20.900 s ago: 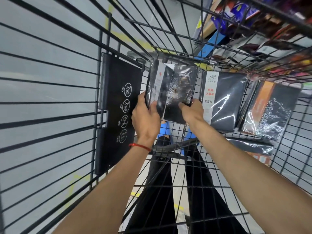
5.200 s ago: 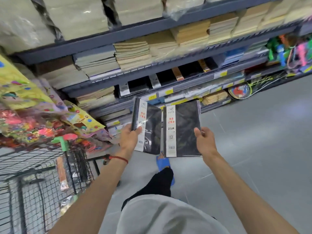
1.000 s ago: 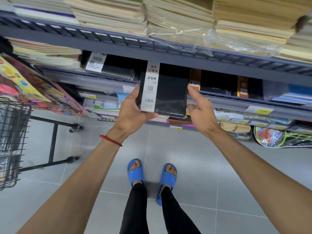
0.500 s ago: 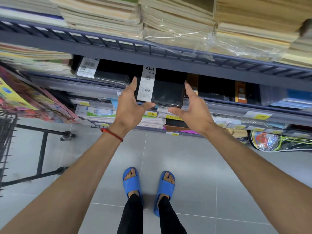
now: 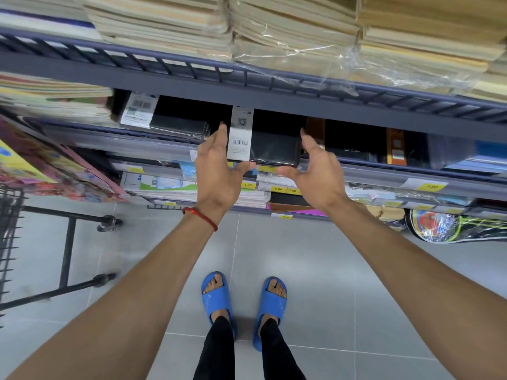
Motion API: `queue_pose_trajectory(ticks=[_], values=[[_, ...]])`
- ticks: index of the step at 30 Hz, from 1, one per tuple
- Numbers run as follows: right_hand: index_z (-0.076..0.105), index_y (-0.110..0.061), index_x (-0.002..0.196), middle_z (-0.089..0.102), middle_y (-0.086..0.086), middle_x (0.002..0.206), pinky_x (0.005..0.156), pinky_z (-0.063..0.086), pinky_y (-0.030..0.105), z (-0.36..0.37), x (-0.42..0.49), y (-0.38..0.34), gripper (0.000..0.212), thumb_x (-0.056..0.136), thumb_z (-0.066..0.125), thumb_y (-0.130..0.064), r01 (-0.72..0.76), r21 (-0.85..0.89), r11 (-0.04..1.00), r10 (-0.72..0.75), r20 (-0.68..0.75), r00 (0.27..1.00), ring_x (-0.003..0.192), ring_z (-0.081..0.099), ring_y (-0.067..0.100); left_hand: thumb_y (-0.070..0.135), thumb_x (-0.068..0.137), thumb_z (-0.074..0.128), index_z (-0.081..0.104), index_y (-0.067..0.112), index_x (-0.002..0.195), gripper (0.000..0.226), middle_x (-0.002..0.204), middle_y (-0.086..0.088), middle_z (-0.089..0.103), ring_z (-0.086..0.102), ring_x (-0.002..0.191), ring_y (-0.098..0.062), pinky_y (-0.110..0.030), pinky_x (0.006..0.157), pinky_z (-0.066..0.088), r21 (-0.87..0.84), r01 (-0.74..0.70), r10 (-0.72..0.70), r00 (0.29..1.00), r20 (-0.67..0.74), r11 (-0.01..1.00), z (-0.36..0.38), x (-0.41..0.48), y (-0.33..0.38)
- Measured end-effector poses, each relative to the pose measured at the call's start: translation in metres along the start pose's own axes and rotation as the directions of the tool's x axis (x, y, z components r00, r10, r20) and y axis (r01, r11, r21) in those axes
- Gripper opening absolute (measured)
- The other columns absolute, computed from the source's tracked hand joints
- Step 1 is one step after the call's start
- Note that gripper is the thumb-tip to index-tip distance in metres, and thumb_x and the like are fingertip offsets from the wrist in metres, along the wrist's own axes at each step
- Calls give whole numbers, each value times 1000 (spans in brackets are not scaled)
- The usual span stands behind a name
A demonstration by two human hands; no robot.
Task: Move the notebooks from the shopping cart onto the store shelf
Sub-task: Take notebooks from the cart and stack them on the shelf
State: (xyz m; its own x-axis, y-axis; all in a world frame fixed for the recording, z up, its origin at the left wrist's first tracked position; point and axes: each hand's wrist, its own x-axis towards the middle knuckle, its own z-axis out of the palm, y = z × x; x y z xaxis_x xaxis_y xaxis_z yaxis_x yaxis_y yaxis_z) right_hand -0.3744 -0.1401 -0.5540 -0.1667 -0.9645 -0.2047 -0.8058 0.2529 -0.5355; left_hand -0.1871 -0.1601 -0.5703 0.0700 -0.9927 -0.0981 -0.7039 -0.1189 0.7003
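Notebooks sit on the shelf at frame centre, front edge poking out. Left hand and right hand flank them, fingers spread, gripping nothing — a knock while backing away could tip them off.

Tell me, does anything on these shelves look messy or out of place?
Mostly tidy. The black notebook between the left hand and right hand sticks out past the shelf edge, not fully pushed in. On the upper shelf, loose plastic wrap hangs over the rail.
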Motion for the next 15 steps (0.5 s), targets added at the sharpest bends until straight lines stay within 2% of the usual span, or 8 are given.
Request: queue_pose_trajectory(ticks=[2,5,11,13,15], values=[[28,-24,155,62,3,136,97,52,42,1,0,-2,93,80,77,-50,-4,-10,1000,4,-20,1000,124,57,28,41,79,78,33,21,153,89,134,3,59,35,118,-22,-23,91,30,76,-5,9,999,-52,997,1,0,-1],[31,-23,154,66,3,130,96,53,40,2,0,-4,91,80,77,-49,-19,-18,1000,18,-43,999,121,60,27,41,80,77,33,20,152,87,126,5,62,28,104,-15,-17,82,20,76,-11,15,998,-56,997,1,0,-1],[40,-21,151,65,5,132,99,52,42,3,1,-8,86,79,79,-46,-50,28,998,52,-71,996,125,60,24,40,81,76,31,14,153,88,125,-5,60,40,115,-26,-12,85,16,63,11,-5,996,-88,998,6,-1,2],[39,-20,151,65,7,133,99,53,42,3,2,-9,86,80,78,-48,-59,11,998,60,-81,995,126,59,24,41,81,76,32,15,153,87,127,-6,60,40,116,-25,-15,86,21,68,24,-17,995,-100,997,7,0,2],[38,-19,151,66,7,131,97,53,43,4,1,-12,84,82,76,-48,-67,-20,998,65,-91,994,124,60,26,43,82,75,32,16,153,87,135,-7,57,41,122,-27,-23,93,32,63,44,-38,994,-103,997,7,0,3]])
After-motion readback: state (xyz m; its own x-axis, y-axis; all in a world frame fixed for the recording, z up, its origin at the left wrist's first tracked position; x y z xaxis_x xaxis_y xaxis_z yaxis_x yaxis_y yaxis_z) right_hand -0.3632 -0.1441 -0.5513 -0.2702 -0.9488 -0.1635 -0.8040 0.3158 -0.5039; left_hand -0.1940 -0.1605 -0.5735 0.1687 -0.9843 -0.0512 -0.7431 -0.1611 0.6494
